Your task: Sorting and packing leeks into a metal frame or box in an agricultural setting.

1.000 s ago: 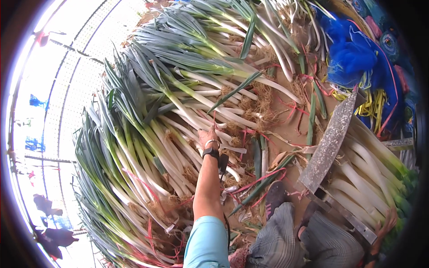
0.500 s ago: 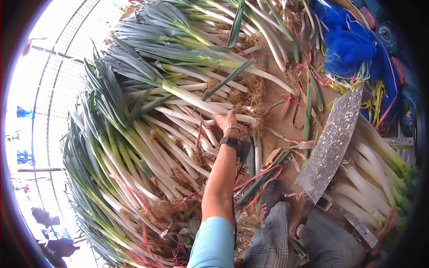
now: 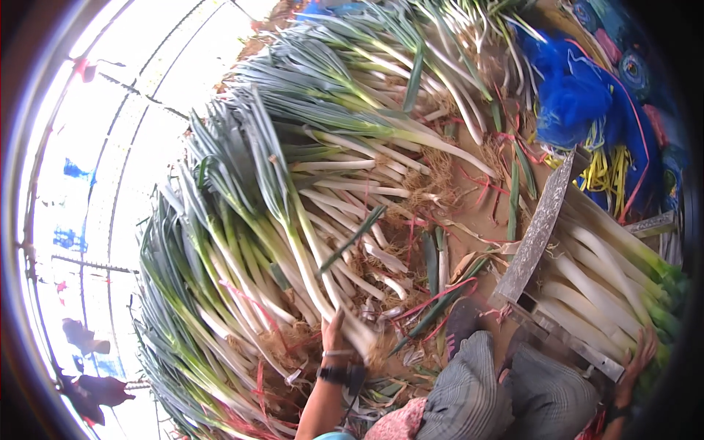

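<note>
A big heap of leeks (image 3: 293, 220) with green tops and white stalks lies in front of me, roots pointing toward me. My left hand (image 3: 334, 336), with a dark watch on its wrist, is closed around the white lower end of one leek (image 3: 312, 271) at the near edge of the heap. My right hand (image 3: 636, 359) rests at the lower right rim on a stack of trimmed leeks (image 3: 601, 286). Its fingers lie over the stalks, and its grip is too dim to judge. A long grey blade (image 3: 535, 231) on a metal frame stands between the heap and the trimmed stack.
My knees in grey striped trousers (image 3: 506, 392) are at the bottom. A blue net bag (image 3: 576, 95) and yellow ties (image 3: 607, 170) lie at the upper right. Red strings and cut leaves litter the brown ground (image 3: 469, 213). A pale mesh fence (image 3: 110, 183) runs along the left.
My left hand has drawn back from the middle of the heap toward my body, now at the near edge on a leek. The view has swung a little.
</note>
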`<action>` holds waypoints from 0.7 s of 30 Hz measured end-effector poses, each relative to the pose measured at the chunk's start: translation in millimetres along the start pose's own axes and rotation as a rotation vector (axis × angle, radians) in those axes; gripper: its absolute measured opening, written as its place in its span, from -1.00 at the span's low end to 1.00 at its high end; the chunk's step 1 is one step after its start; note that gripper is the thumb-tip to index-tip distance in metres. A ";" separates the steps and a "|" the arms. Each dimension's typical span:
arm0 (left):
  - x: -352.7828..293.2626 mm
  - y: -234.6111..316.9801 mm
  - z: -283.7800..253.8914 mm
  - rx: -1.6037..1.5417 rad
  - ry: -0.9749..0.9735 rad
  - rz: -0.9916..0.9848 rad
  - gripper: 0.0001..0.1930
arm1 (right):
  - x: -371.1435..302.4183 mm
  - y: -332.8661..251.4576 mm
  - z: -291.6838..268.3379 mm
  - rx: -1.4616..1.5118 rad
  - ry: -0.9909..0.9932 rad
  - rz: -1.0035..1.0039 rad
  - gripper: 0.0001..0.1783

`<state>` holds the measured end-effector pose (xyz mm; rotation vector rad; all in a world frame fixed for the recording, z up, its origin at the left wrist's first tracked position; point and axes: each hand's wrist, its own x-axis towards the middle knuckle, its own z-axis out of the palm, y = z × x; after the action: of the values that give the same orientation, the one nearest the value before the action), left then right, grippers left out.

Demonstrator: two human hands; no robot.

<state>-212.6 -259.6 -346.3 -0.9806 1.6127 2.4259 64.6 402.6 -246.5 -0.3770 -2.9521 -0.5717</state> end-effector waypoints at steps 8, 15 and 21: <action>-174.5 70.6 -101.2 -0.127 -0.190 -0.177 -0.59 | 56.4 -51.6 -113.5 0.462 -0.033 0.194 -0.46; -265.9 119.9 -149.6 0.247 -0.157 0.130 -0.64 | 110.0 -310.8 -283.1 1.501 -0.139 -0.536 -0.54; -352.4 124.0 -161.9 0.341 -0.261 0.145 -0.58 | 66.8 -541.9 -284.8 1.885 -1.037 0.061 0.20</action>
<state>94.9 -353.6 -96.6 -0.4880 1.9620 2.1414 -124.6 -177.6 -164.4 -0.4673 -2.4352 2.7737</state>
